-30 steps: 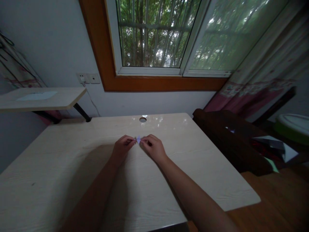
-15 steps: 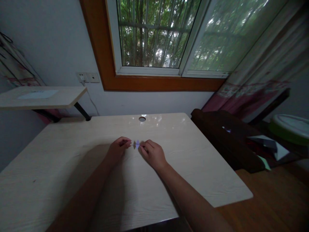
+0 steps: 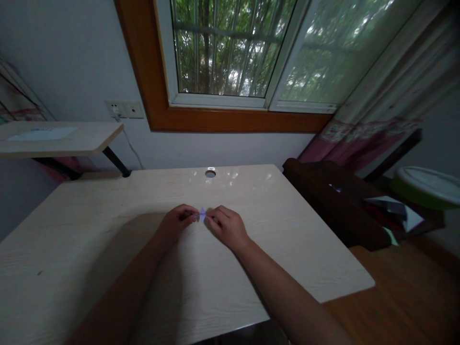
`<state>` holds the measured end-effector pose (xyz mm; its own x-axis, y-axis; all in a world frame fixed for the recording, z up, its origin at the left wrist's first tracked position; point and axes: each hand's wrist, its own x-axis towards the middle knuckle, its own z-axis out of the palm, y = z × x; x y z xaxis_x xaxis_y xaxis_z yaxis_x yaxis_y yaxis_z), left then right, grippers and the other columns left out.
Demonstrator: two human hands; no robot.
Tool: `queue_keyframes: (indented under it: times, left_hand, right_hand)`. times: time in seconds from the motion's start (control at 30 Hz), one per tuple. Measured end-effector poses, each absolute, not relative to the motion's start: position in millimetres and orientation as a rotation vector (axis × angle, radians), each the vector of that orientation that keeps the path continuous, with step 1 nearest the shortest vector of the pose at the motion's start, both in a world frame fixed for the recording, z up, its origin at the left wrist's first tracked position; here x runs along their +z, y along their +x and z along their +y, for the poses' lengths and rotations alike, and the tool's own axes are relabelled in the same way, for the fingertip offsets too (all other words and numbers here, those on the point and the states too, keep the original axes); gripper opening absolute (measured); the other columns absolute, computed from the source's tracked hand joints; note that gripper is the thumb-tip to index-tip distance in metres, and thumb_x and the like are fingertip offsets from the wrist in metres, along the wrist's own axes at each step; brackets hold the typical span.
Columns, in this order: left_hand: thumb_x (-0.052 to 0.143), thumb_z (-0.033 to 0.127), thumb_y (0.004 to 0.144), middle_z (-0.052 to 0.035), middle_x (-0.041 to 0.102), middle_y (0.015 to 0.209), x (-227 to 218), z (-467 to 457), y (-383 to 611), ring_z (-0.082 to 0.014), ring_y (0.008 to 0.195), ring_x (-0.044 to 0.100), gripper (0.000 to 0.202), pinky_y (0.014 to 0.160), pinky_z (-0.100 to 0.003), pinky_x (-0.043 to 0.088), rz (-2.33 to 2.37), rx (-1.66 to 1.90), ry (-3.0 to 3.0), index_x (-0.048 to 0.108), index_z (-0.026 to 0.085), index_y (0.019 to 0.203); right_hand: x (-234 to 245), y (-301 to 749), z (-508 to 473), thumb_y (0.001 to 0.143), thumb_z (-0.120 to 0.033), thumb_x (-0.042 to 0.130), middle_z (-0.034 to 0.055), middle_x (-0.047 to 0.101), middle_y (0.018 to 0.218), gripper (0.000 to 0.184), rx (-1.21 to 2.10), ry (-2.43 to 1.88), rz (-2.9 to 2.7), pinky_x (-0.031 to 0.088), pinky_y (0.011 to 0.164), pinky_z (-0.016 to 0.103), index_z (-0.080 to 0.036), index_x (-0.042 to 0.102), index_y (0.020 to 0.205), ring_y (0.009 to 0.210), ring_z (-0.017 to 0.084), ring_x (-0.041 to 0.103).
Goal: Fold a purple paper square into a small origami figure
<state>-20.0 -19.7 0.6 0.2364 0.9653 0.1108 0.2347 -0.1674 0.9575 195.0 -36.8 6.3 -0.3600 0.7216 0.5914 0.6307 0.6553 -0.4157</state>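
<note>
Between my two hands is a small purple folded paper [image 3: 202, 214], held just over the pale wood-grain table [image 3: 179, 189]. The fingertips of my left hand [image 3: 178, 222] are pinched at its left end. From the other side, the thumb and fingers of my right hand [image 3: 227, 226] pinch its right end. Only the pointed middle of the paper shows; the fingers cover both ends, and its exact shape is too small to tell.
A raised shelf [image 3: 104, 136] on black legs stands at the table's back left. Near the back edge is a round cable hole [image 3: 210, 174]. On the right, a dark brown seat [image 3: 323, 196] bears folded papers [image 3: 391, 208] beside a green tub [image 3: 424, 189].
My left fingertips have come closer to the middle of the purple paper, narrowing the gap between the hands. My right hand keeps its pinch. The view has shifted slightly.
</note>
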Motion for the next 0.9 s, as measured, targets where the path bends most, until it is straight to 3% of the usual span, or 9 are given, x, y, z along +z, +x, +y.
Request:
queue_keyframes:
  times: [0.13, 0.53, 0.9]
  left_hand:
    - [0.072, 0.037, 0.077, -0.0024, 0.072, 0.081, -3.6, -19.3, -18.3, -0.0170, 0.075, 0.067, 0.022, 0.069, -0.027, 0.052, 1.124, 1.029, 1.604, 0.068, 0.021, 0.091]
    - [0.068, 0.028, 0.080, -0.0058, 0.073, 0.092, -6.0, -20.2, -15.6, -0.0180, 0.085, 0.069, 0.028, 0.079, -0.031, 0.053, 0.980, 0.985, 1.605, 0.065, 0.019, 0.107]
    - [0.067, 0.036, 0.083, -0.0040, 0.073, 0.089, 1.2, -24.9, -15.4, -0.0170, 0.080, 0.067, 0.021, 0.073, -0.027, 0.052, 1.095, 0.991, 1.727, 0.069, 0.021, 0.097]
  right_hand:
    - [4.4, 194.5, -36.3, 0.094, -0.027, 0.055, 0.0054, 0.069, 0.087, 0.015, 0.160, -1.036, -2.074, 0.047, 0.069, 0.026, -0.021, 0.069, 0.095, 0.075, 0.015, 0.062]
    - [5.2, 194.3, -36.8, 0.094, -0.027, 0.056, 0.0057, 0.069, 0.088, 0.015, 0.190, -1.012, -2.067, 0.048, 0.069, 0.025, -0.021, 0.069, 0.097, 0.076, 0.015, 0.062]
    - [6.3, 194.4, -35.4, 0.096, -0.029, 0.055, 0.0057, 0.070, 0.093, 0.015, 0.319, -0.981, -2.069, 0.050, 0.076, 0.027, -0.023, 0.069, 0.099, 0.084, 0.016, 0.065]
